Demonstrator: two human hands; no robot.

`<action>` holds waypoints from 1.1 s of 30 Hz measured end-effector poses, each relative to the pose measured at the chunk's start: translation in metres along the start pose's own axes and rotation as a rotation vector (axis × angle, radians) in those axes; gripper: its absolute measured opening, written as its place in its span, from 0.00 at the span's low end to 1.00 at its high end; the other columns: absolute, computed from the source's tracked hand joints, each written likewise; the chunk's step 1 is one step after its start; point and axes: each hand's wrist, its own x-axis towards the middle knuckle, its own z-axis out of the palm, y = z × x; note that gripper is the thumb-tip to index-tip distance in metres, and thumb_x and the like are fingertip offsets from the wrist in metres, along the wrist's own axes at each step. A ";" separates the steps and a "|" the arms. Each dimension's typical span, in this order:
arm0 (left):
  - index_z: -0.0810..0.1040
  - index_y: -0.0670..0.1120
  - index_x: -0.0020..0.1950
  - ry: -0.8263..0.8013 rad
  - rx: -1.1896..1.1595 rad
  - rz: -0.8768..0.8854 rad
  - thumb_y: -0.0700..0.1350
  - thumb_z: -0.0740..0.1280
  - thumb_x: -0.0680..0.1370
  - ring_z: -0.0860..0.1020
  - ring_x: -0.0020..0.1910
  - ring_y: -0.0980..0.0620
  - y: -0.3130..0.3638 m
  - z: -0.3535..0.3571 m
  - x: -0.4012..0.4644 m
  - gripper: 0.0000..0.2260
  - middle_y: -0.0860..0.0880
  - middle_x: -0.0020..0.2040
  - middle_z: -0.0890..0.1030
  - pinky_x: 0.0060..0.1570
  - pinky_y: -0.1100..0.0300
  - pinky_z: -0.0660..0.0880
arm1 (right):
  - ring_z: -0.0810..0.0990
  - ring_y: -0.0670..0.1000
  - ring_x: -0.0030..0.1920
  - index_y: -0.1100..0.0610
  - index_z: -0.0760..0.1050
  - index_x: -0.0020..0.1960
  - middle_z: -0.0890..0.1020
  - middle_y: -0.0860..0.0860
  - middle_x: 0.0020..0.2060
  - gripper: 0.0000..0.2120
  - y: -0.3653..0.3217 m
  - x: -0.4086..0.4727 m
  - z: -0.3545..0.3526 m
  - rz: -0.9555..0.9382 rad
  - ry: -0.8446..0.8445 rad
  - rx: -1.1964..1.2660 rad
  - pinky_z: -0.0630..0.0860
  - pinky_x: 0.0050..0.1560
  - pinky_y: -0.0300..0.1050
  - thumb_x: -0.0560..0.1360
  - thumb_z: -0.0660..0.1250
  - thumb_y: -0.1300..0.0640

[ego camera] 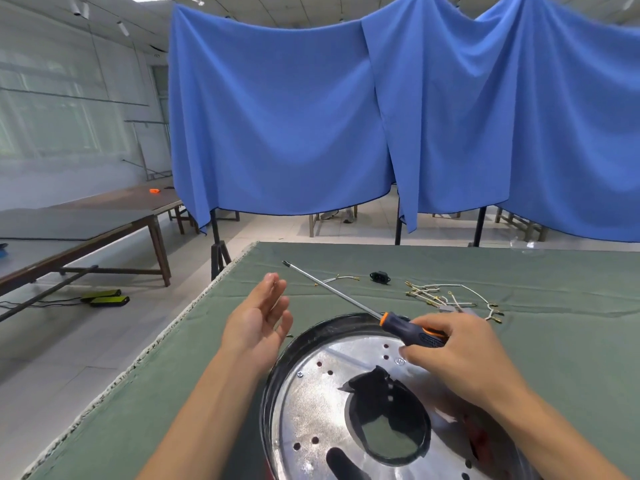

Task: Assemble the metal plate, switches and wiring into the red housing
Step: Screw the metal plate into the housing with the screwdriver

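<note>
Metal plate [349,410] on green table cloth [519,341] | right hand [464,355] grips screwdriver [412,327] | left hand [259,320] spread | blue curtains [311,116] behind

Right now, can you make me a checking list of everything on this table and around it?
Surface: green cloth covering the table, slightly wrinkled.
Job's things: round metal plate with holes, sitting inside a dark-rimmed housing; a little red shows at the lower edge. Small black socket part lies apart, farther back.
Clutter: nothing seen.
Grips: left hand open, palm up, holding nothing. Right hand holds the screwdriver by its handle, shaft pointing away to the left.
Cables: loose white wires with metal terminals in a bunch; one short wire separate.
Surroundings: blue curtains on stands; long tables on the left.
</note>
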 end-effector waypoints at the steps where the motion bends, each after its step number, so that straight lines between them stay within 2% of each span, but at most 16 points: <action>1: 0.80 0.46 0.44 0.010 -0.016 -0.011 0.44 0.67 0.77 0.73 0.35 0.56 0.000 0.000 0.000 0.04 0.52 0.32 0.80 0.25 0.68 0.74 | 0.72 0.43 0.34 0.46 0.80 0.34 0.77 0.42 0.27 0.06 0.000 0.000 -0.001 -0.002 -0.003 -0.013 0.66 0.33 0.39 0.62 0.75 0.55; 5: 0.78 0.41 0.42 0.013 -0.128 -0.043 0.40 0.65 0.78 0.74 0.32 0.56 -0.002 0.001 0.001 0.06 0.48 0.29 0.78 0.26 0.67 0.76 | 0.74 0.45 0.33 0.45 0.80 0.37 0.78 0.44 0.28 0.06 0.002 -0.007 -0.003 -0.041 -0.030 -0.060 0.67 0.35 0.42 0.62 0.74 0.54; 7: 0.77 0.40 0.43 0.021 -0.136 -0.037 0.39 0.63 0.79 0.76 0.29 0.56 -0.002 0.001 0.002 0.07 0.48 0.27 0.79 0.27 0.66 0.78 | 0.74 0.47 0.33 0.43 0.80 0.38 0.78 0.43 0.28 0.07 0.003 -0.010 -0.005 -0.055 -0.036 -0.089 0.66 0.35 0.40 0.61 0.73 0.51; 12: 0.77 0.40 0.43 0.023 -0.134 -0.002 0.39 0.63 0.80 0.78 0.23 0.56 0.001 0.001 0.000 0.07 0.48 0.26 0.80 0.28 0.65 0.79 | 0.75 0.46 0.34 0.38 0.79 0.41 0.79 0.43 0.28 0.10 0.005 -0.010 -0.010 -0.041 -0.015 -0.064 0.70 0.35 0.39 0.60 0.71 0.49; 14: 0.77 0.40 0.43 0.038 -0.132 0.003 0.39 0.63 0.79 0.79 0.26 0.56 0.002 0.000 0.000 0.07 0.48 0.26 0.80 0.29 0.64 0.79 | 0.74 0.46 0.34 0.37 0.79 0.42 0.78 0.43 0.27 0.13 0.004 -0.010 -0.010 -0.070 0.004 -0.079 0.66 0.34 0.38 0.58 0.67 0.47; 17: 0.77 0.40 0.44 0.058 -0.153 0.012 0.40 0.63 0.79 0.79 0.36 0.53 0.003 -0.003 0.001 0.07 0.48 0.27 0.81 0.30 0.63 0.80 | 0.73 0.45 0.33 0.40 0.79 0.37 0.77 0.43 0.26 0.09 0.001 -0.009 -0.007 -0.098 0.023 -0.086 0.63 0.35 0.40 0.57 0.66 0.49; 21: 0.76 0.41 0.43 0.014 -0.141 0.028 0.40 0.61 0.80 0.83 0.31 0.52 0.006 -0.003 0.003 0.08 0.46 0.31 0.83 0.33 0.59 0.81 | 0.71 0.48 0.31 0.47 0.80 0.37 0.76 0.46 0.26 0.06 -0.003 -0.007 -0.004 -0.135 0.022 -0.088 0.61 0.36 0.42 0.59 0.71 0.54; 24: 0.76 0.41 0.46 -0.001 -0.133 0.035 0.40 0.59 0.81 0.83 0.36 0.50 0.005 -0.001 0.002 0.08 0.45 0.33 0.84 0.44 0.56 0.81 | 0.67 0.47 0.29 0.50 0.81 0.37 0.76 0.47 0.27 0.06 -0.004 -0.007 -0.003 -0.150 -0.002 -0.104 0.60 0.37 0.41 0.61 0.73 0.56; 26: 0.75 0.41 0.46 0.005 -0.143 0.038 0.40 0.59 0.82 0.82 0.41 0.48 0.005 0.000 0.001 0.08 0.45 0.33 0.84 0.52 0.53 0.78 | 0.67 0.47 0.29 0.49 0.81 0.38 0.75 0.47 0.27 0.06 -0.004 -0.007 -0.002 -0.141 -0.008 -0.098 0.60 0.37 0.40 0.60 0.71 0.53; 28: 0.75 0.41 0.46 0.006 -0.152 0.035 0.39 0.58 0.82 0.81 0.43 0.48 0.006 0.000 0.000 0.08 0.45 0.33 0.84 0.51 0.53 0.77 | 0.68 0.47 0.30 0.48 0.81 0.37 0.76 0.47 0.27 0.08 -0.006 -0.007 -0.002 -0.132 -0.005 -0.095 0.60 0.37 0.40 0.59 0.68 0.50; 33: 0.75 0.39 0.46 -0.005 -0.183 0.034 0.39 0.58 0.82 0.81 0.42 0.47 0.006 0.001 -0.001 0.08 0.44 0.33 0.84 0.50 0.51 0.77 | 0.69 0.48 0.31 0.46 0.82 0.38 0.77 0.47 0.26 0.08 -0.007 -0.008 -0.002 -0.121 -0.014 -0.097 0.60 0.38 0.41 0.61 0.73 0.58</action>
